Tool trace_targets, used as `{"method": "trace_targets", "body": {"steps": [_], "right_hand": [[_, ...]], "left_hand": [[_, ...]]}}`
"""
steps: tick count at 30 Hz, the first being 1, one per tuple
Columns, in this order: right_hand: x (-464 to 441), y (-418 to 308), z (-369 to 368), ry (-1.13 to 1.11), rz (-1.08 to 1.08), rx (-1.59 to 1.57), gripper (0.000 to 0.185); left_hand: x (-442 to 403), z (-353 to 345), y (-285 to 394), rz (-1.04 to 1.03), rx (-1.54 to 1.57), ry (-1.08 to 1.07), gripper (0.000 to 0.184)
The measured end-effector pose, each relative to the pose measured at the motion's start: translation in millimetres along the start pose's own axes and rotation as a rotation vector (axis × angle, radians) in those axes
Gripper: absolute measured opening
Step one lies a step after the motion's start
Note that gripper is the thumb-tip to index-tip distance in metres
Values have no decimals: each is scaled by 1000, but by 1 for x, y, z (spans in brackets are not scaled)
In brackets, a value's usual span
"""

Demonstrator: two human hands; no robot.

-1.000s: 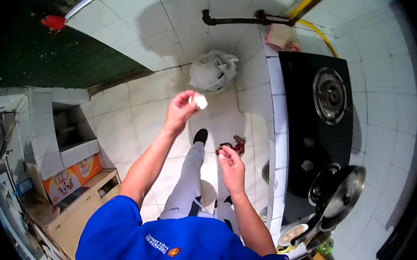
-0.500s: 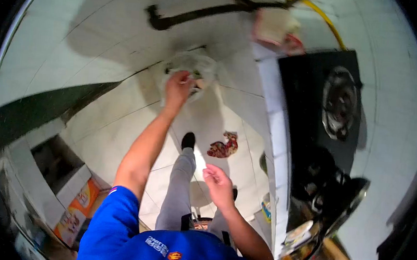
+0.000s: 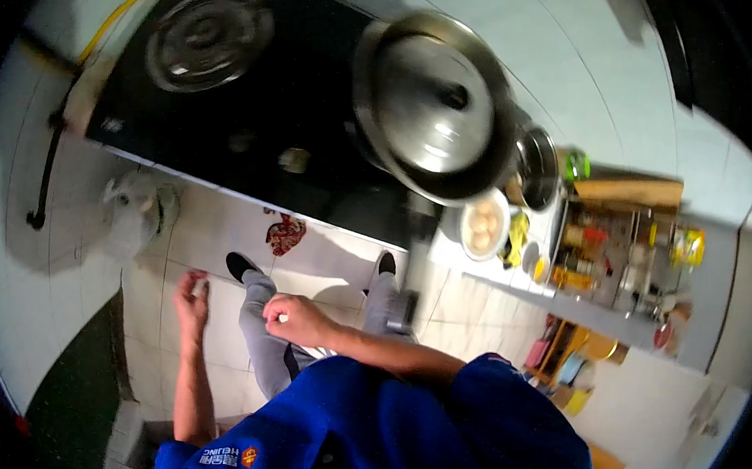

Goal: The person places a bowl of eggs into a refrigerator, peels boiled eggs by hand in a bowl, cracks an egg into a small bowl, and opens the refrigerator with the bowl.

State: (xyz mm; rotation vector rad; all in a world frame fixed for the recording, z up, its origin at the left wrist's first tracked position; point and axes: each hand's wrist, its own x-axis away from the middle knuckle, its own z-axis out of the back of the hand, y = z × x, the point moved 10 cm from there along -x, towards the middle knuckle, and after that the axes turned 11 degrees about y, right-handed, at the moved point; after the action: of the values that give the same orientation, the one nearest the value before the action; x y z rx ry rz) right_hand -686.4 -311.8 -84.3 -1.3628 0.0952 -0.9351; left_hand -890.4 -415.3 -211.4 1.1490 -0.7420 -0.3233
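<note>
My left hand (image 3: pixel 191 304) is low over the floor tiles, fingers loosely curved and apart, with nothing visible in it. Slightly blurred, my right hand (image 3: pixel 302 322) is closed in front of my leg. A small white piece (image 3: pixel 283 318) shows between its thumb and fingers, too small to name. Beyond my left hand, a whitish plastic bag (image 3: pixel 133 217) stands on the floor against the wall. A crumpled red patterned cloth (image 3: pixel 285 235) lies on the floor near my shoe, partly under the counter edge.
Ahead is a black gas stove (image 3: pixel 299 81) with a large lidded metal pan (image 3: pixel 437 108). To the right stand a metal pot (image 3: pixel 538 167), a white bowl of eggs (image 3: pixel 485 225) and a rack of jars and packets (image 3: pixel 602 250). A yellow hose (image 3: pixel 121 12) runs at the left.
My view has swung right, toward the stove and counter. My left hand has come back from the plastic bag. My right hand remains closed near my body.
</note>
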Motion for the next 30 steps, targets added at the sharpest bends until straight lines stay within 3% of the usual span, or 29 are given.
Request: {"method": "trace_targets", "body": {"steps": [2,3,4,5,8,10,12,14,18,19,20,21,22,24,25,27,29,30], "right_hand": [[35,29,58,176,154,-197,12],[63,10,104,227,303,36,14],[86,10,139,266,315,12,14],[104,22,173,321,248,-32,13],[161,47,261,442,165,-94,14],[213,17,335,738,427,209,16],[239,32,368,720,407,235,20],[261,43,400,704,382,261,25],[316,102,468,905,267,294,26],[322,126,482,895,173,385,35],[341,141,501,1021,219,307,39],[346,184,517,1084,-51,126,46],[348,211,533,1128,-138,101,58],[348,246,561,1190,-317,144,80],[345,254,571,1204,-314,118,82],[332,273,586,1229,-326,85,84],[304,288,584,1108,-331,144,80],[300,284,587,1188,-247,190,61]], "left_hand": [[64,-75,46,39,14,-170,26],[95,-113,58,91,-2,-256,29],[120,-141,49,94,-82,-307,23],[150,-181,81,-6,-4,-371,16],[229,-296,123,416,398,-483,26],[276,-377,160,627,684,-537,42],[317,-444,203,781,784,-534,51],[345,-495,234,783,837,-627,52],[380,-561,248,784,798,-676,54],[377,-572,235,678,630,-649,50],[375,-584,229,572,465,-620,47],[381,-602,240,424,247,-636,40],[383,-622,235,425,232,-629,40],[393,-671,253,-427,-429,-819,49],[394,-692,240,-423,-443,-830,49],[401,-713,259,-1081,-521,-490,64],[384,-735,215,-1014,-585,-544,62],[374,-746,197,-945,-641,-564,60]]}}
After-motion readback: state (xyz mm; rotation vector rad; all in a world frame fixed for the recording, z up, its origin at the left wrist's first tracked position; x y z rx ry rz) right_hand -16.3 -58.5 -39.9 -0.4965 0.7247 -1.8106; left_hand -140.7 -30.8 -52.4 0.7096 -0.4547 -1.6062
